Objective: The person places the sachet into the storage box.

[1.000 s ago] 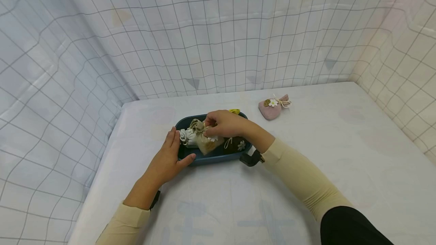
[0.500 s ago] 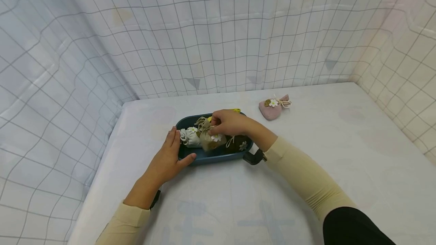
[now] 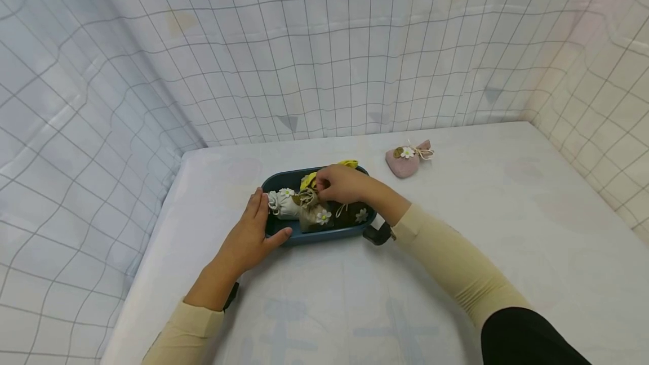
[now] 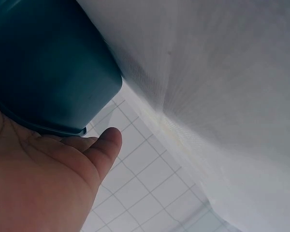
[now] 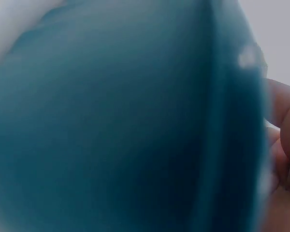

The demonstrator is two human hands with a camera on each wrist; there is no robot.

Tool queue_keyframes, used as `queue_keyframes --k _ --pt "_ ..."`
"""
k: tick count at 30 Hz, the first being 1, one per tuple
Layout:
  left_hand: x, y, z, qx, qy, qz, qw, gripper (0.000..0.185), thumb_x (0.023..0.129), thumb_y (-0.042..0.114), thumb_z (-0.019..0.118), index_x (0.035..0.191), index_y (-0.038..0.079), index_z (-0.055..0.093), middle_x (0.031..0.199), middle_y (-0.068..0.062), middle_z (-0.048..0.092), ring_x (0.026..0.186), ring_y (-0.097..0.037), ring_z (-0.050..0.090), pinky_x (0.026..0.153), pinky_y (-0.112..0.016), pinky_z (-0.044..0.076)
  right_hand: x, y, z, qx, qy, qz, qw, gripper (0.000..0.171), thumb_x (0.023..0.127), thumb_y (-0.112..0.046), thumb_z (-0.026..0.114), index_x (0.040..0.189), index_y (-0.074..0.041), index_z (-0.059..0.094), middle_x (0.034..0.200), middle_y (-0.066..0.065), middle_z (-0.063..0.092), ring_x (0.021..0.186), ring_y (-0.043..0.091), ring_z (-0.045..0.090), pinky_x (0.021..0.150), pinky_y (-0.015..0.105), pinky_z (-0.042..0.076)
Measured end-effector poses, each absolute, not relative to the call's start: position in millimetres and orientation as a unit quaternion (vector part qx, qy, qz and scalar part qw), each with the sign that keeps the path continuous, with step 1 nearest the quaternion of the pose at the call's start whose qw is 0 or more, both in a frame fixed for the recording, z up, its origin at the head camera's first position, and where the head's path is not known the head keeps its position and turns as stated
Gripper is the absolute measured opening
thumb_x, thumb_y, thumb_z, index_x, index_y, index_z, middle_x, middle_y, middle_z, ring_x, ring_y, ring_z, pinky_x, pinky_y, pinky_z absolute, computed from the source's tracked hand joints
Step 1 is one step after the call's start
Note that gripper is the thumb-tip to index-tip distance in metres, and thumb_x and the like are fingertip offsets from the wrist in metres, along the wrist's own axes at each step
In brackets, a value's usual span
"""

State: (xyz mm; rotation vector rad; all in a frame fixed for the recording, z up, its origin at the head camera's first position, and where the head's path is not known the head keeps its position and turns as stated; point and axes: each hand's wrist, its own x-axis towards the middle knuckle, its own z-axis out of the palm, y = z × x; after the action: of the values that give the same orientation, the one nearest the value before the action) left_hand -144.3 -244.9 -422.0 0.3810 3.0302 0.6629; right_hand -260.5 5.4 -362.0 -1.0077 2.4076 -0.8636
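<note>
Head view: the right hand (image 3: 341, 183) reaches into the dark teal tray (image 3: 281, 180), its grip pinched on the drawstring neck of the tan pouch (image 3: 314, 217), which rests inside the tray between the white pouch (image 3: 281, 205) and the dark brown pouch (image 3: 353, 214). A yellow pouch (image 3: 307, 179) lies behind the fingers at the tray's far side. The left hand (image 3: 250, 237) holds the tray's near left corner, fingers straight along the wall and thumb against the front rim; the left wrist view shows the palm against the tray (image 4: 48, 63). A pink pouch (image 3: 405, 160) lies well apart on the tabletop (image 3: 507, 213), to the right.
</note>
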Motion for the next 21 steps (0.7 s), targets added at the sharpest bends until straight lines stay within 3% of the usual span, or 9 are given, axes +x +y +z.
queue_keyframes --k 4,12,21 --pt "-145 -245 -421 0.121 0.97 0.209 0.009 0.103 0.095 0.062 0.054 0.156 -0.007 0.007 0.164 -0.022 -0.001 0.15 -0.039 0.004 0.114 -0.056 0.022 -262 9 -361 -0.361 0.846 -0.336 0.204 0.004 0.096 -0.009 0.061 0.095 -0.01 0.064 0.089 0.002 0.062 0.074 0.016 0.055 0.066 0.029 0.046" --pt "-145 -246 -423 0.118 0.97 0.212 0.01 0.105 0.094 0.064 0.053 0.156 -0.006 0.007 0.164 -0.022 -0.002 0.15 -0.038 0.004 0.114 -0.056 0.022 -263 24 -352 -0.38 0.825 -0.388 0.16 0.016 0.097 -0.017 0.064 0.111 -0.009 0.065 0.108 0.0 0.067 0.1 0.012 0.063 0.086 0.033 0.051" --pt "-144 -245 -423 0.118 0.97 0.213 0.011 0.105 0.094 0.064 0.054 0.157 -0.006 0.006 0.164 -0.021 -0.003 0.15 -0.038 0.003 0.114 -0.057 0.022 -274 69 -355 -0.332 0.828 -0.444 0.082 0.022 0.096 -0.018 0.068 0.113 -0.005 0.065 0.111 0.005 0.068 0.106 0.019 0.065 0.083 0.039 0.054"
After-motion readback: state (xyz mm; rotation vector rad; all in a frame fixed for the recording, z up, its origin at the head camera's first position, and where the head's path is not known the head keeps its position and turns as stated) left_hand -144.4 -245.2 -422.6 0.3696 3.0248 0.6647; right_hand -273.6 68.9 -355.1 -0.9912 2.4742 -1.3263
